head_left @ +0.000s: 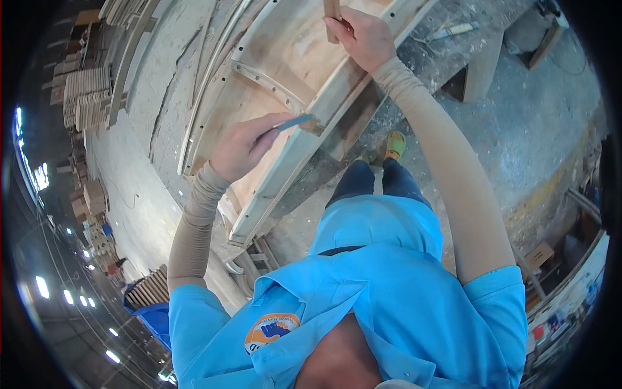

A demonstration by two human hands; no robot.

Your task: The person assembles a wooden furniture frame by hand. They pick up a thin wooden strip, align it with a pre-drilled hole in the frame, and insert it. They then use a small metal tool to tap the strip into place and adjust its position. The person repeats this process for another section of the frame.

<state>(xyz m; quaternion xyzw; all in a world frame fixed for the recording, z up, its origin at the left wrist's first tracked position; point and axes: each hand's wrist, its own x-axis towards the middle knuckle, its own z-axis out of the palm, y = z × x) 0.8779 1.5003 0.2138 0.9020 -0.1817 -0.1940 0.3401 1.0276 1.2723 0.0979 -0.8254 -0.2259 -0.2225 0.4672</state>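
Note:
My left hand (249,146) is closed on a thin, flat blue-grey scraper (295,122). The scraper's far end meets a brown, rough-looking patch (313,126) on the near rail of a pale wooden frame (278,181). Farther up and to the right, my right hand (366,40) pinches a short wooden piece (332,16), which stands up over the frame and runs out of the top of the picture. Dark round holes or screw heads dot the frame's rails, and a cross rail (269,84) joins them over a light panel.
Stacked wooden slats (89,97) stand at the far left. A white tube-like tool (453,30) lies on a dusty surface at upper right. My feet, one in a yellow-green shoe (395,144), are on the floor close to the frame. A cardboard box (539,256) sits at right.

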